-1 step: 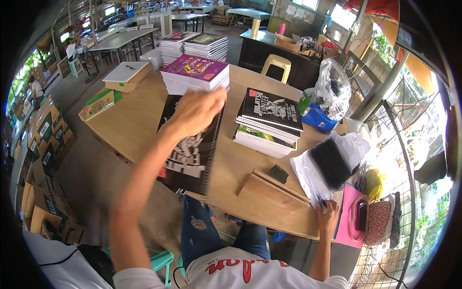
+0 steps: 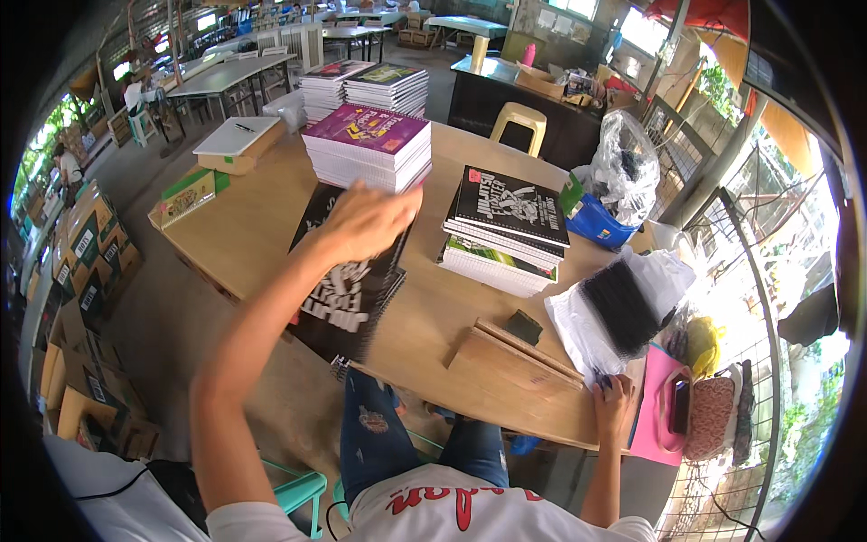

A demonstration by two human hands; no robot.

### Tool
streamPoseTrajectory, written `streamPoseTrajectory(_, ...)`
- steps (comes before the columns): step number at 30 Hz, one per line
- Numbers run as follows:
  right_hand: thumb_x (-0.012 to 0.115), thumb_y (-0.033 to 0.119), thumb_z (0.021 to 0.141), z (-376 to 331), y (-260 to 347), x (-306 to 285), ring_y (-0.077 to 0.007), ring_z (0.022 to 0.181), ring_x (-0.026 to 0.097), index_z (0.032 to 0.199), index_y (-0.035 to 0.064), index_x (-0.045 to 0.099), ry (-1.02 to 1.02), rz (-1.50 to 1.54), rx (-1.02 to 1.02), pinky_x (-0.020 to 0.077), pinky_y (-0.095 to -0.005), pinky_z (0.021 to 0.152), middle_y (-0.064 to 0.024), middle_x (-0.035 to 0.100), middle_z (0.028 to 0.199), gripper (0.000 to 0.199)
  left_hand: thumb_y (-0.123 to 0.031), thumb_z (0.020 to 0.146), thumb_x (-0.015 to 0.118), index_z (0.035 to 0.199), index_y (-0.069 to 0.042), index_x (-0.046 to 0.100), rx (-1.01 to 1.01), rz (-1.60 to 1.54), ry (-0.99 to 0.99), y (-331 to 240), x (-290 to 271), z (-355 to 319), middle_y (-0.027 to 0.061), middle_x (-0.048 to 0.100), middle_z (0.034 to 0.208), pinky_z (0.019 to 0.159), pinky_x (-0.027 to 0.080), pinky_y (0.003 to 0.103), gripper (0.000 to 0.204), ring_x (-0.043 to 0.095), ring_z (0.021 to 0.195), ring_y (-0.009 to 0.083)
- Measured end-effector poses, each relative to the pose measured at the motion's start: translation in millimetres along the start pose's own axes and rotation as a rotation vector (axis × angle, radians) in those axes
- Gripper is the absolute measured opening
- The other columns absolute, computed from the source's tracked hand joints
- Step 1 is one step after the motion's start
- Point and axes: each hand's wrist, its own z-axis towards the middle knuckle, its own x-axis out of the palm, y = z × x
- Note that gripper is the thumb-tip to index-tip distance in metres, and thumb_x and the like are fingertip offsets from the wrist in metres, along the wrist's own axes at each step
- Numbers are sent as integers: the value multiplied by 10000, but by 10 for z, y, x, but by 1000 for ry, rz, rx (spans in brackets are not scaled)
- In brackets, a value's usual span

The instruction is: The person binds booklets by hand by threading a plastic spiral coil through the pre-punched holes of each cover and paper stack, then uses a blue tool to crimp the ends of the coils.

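Observation:
My left hand [image 2: 375, 219] is closed at the upper right edge of a black-covered spiral notebook [image 2: 336, 303] with white lettering, slightly blurred. Under it, the edge of another black spiral notebook shows on the right. Just beyond stands a stack of purple-covered books [image 2: 368, 135]. At the right front table edge, my right hand [image 2: 614, 395] has its fingers curled round a small dark thing I cannot make out. Next to that hand lies a white wrapper [image 2: 575, 330] with a bundle of black binding wires [image 2: 623, 305] on it.
Another stack of black spiral notebooks [image 2: 510, 206] stands mid-table. Nearer me lie a wooden jig [image 2: 515, 357] and a dark green block [image 2: 524, 327]. A pink folder [image 2: 652, 425] is at the right, a blue container [image 2: 603, 228] behind. More book stacks [image 2: 386, 88] stand at the back.
The top black notebook has shifted left and turned, uncovering the edge of the one below. My left hand has come slightly nearer to me. My right hand stays in place.

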Motion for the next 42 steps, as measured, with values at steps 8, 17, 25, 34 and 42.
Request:
streamPoseTrajectory(8,777,238,820,45,231,-224,-393,1161,547,1175,3,672,-97,73,28,439,-469,1002,-206,583,1222,439,-266,976,501,1002,-126,522,59,-14,328,436,1061,-327,109,658,945,816,407,473,144,624,937,317)
streamPoseTrajectory(17,752,-66,701,231,1591,-365,-375,987,642,1174,9,666,97,475,-279,515,-424,864,-202,659,1091,487,-303,963,594,1124,-102,569,110,-10,-285,198,1129,-207,98,595,1115,920,443,458,259,593,1025,283)
streamPoseTrajectory(25,757,-60,660,425,1507,-225,-328,944,648,1126,32,701,74,456,-345,514,-399,826,-133,691,1064,478,18,755,762,1041,-112,727,285,-528,-213,-324,901,1656,124,617,1171,1018,465,407,316,576,1141,329)
streamPoseTrajectory(34,837,22,639,451,1563,-404,-347,1047,611,1084,67,740,82,444,-299,488,-436,914,-137,650,1194,457,-148,621,891,1075,-412,773,654,-50,728,-1140,1478,2689,131,397,1532,1153,288,502,538,326,1367,363)
streamPoseTrajectory(42,886,176,670,519,1521,-556,-389,1214,556,1197,34,694,-88,510,-150,430,-445,1037,-220,553,1302,579,-23,700,769,865,-180,640,517,-63,242,-1174,684,2423,-46,702,975,1214,161,608,262,641,1116,180)
